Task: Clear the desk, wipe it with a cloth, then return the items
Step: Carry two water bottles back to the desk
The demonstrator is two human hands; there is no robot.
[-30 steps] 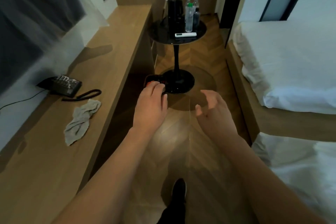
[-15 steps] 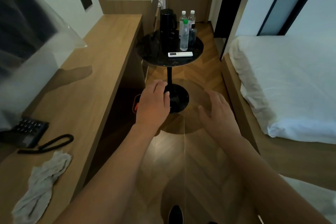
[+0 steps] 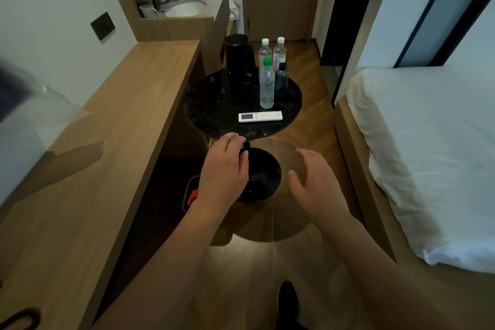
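Note:
The long wooden desk (image 3: 128, 120) runs along the left wall. A round black side table (image 3: 214, 107) stands beside it and carries a black kettle (image 3: 239, 61), several water bottles (image 3: 267, 86) and a white remote (image 3: 260, 116). My left hand (image 3: 223, 171) reaches forward with relaxed fingers just short of the table's near edge and holds nothing. My right hand (image 3: 316, 185) hovers beside it, fingers spread, also empty. The cloth and the phone are out of view; only a loop of black cord (image 3: 18, 317) shows at the bottom left.
A bed with white sheets (image 3: 428, 155) fills the right side, leaving a narrow strip of wooden floor (image 3: 267, 262). A bin with something orange (image 3: 191, 193) sits under the desk. A sink counter (image 3: 184, 9) with a cup lies beyond the desk end. My shoe (image 3: 288, 300) shows below.
I have walked forward along the desk. The side table is nearer, the phone and cloth slid out of view at the bottom left, and both hands reach closer to the table edge.

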